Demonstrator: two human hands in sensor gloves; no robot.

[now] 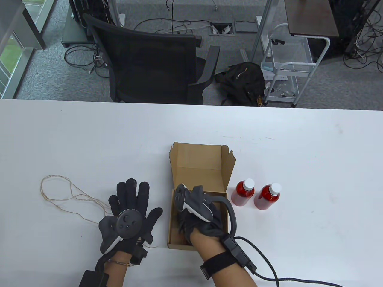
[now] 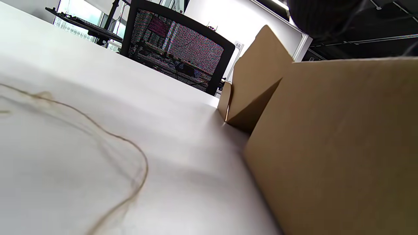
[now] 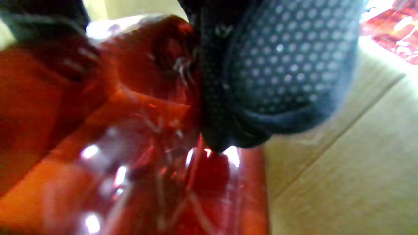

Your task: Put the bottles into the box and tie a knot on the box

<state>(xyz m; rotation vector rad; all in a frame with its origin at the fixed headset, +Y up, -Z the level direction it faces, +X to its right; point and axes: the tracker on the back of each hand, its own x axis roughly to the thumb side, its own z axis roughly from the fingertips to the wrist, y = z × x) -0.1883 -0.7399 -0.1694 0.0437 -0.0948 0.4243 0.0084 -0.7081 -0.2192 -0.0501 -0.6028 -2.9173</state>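
An open cardboard box (image 1: 196,167) sits mid-table with its lid flap standing up at the far side. My right hand (image 1: 187,222) reaches down into the box's near part. In the right wrist view its gloved fingers (image 3: 277,65) curl round a red bottle (image 3: 130,147) against the cardboard floor (image 3: 343,163). Two more red bottles with white caps (image 1: 244,192) (image 1: 267,196) stand upright just right of the box. My left hand (image 1: 131,203) lies flat on the table left of the box, fingers spread, over the end of a thin brown string (image 1: 59,194).
The string (image 2: 98,130) loops loosely across the table to the left, beside the box's side wall (image 2: 343,147). A black office chair (image 1: 149,62) stands behind the table's far edge. A white cart (image 1: 287,68) is on the floor beyond.
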